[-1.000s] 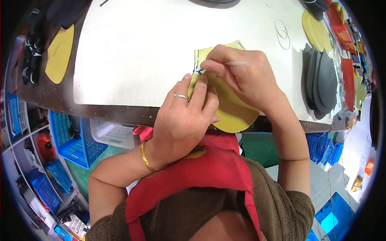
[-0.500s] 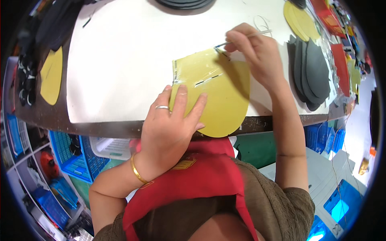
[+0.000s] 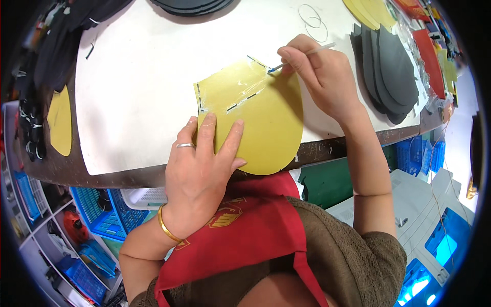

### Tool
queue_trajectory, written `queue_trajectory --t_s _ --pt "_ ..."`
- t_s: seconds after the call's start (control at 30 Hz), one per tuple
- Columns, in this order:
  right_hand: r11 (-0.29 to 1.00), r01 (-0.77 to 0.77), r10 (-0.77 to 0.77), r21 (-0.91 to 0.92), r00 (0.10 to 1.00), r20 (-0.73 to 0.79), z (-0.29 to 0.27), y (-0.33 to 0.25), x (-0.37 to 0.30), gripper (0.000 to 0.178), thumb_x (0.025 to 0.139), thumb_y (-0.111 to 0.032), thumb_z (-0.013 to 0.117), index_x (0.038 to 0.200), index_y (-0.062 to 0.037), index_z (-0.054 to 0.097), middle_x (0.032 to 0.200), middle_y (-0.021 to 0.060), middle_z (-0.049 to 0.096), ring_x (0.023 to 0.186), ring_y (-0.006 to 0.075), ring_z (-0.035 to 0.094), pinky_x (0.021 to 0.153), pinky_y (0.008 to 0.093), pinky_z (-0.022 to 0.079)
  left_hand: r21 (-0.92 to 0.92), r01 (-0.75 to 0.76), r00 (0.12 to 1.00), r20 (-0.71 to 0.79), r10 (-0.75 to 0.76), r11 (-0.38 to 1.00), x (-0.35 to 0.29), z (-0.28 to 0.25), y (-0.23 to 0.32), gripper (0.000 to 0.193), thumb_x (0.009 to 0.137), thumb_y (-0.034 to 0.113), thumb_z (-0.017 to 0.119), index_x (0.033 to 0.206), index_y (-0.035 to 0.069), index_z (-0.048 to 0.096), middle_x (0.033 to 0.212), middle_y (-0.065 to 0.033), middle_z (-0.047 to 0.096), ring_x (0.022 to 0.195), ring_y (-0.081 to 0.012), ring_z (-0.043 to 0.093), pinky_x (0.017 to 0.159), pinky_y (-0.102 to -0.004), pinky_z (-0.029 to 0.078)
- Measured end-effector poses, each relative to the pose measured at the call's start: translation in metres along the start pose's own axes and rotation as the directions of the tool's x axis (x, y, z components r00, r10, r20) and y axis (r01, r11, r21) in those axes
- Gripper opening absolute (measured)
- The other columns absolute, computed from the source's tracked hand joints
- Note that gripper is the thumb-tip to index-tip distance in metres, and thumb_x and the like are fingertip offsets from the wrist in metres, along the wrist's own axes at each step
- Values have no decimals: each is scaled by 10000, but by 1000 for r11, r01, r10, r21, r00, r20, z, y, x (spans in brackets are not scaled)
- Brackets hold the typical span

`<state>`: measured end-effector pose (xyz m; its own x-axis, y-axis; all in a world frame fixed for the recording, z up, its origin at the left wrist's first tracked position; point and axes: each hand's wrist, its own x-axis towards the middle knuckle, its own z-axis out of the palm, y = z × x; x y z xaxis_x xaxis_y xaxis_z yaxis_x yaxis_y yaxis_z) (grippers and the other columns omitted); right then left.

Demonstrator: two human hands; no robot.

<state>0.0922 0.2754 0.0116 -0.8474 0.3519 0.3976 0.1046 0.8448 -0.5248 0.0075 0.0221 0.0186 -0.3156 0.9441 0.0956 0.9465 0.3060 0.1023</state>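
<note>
A yellow rounded pattern piece (image 3: 255, 133) lies on the white sheet, its near end reaching past the table edge. Short black dashes or slits run along its left edge, its middle and its upper right, with clear shiny tape over parts of it. My left hand (image 3: 200, 161) rests on its lower left, fingers spread and pressing down. In my right hand (image 3: 319, 74) is a slim pen (image 3: 321, 48) with a clear barrel, pinched between thumb and fingers. The pen's blue tip touches the piece at the lower end of the upper-right dashed line.
A stack of dark grey cut pieces (image 3: 391, 77) lies at the right, and more dark pieces (image 3: 197, 5) at the far edge. Yellow pieces sit at the far right and left (image 3: 60, 123). Thin loops (image 3: 313, 23) lie beyond my right hand. Blue baskets (image 3: 102, 210) stand below the table's left.
The pen tip has moved from the far end of the upper-right dashed line to its near end. My left hand stays on the pattern piece. The whole view has shifted slightly.
</note>
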Motion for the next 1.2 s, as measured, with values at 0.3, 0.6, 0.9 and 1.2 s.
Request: queue_trajectory --t_s 0.3,0.6,0.9,1.2 --pt "981 53 -56 188 998 7 12 -34 -3 250 969 -318 670 851 -99 685 587 60 613 525 253 631 495 351 478 -30 -3 1000 -8 3 1000 -1 -1 0 682 693 339 824 1336 209 638 1284 -144 574 1111 -370 584 904 -412 555" --pt "997 -61 60 40 998 24 -11 -27 2 225 998 -260 616 934 -60 696 707 125 656 689 307 662 640 382 516 -55 -19 997 -78 15 998 -2 0 -3 650 706 334 807 1319 172 660 1252 -165 597 1095 -374 589 906 -419 548" --pt "974 -177 209 -140 942 264 -22 -19 -7 256 863 -287 728 868 -32 702 835 138 683 805 319 669 748 390 533 -82 -87 991 -110 77 993 0 0 0 678 648 252 863 1285 126 668 1226 -175 584 1066 -398 570 913 -437 538" --pt "747 -662 620 55 666 -414 -242 151 -111 183 971 -204 689 980 -26 733 861 -8 683 824 60 599 767 214 448 12 -212 863 -466 193 977 120 6 -72 576 869 51 672 1426 62 527 1339 -166 609 1283 -367 550 1065 -450 456"
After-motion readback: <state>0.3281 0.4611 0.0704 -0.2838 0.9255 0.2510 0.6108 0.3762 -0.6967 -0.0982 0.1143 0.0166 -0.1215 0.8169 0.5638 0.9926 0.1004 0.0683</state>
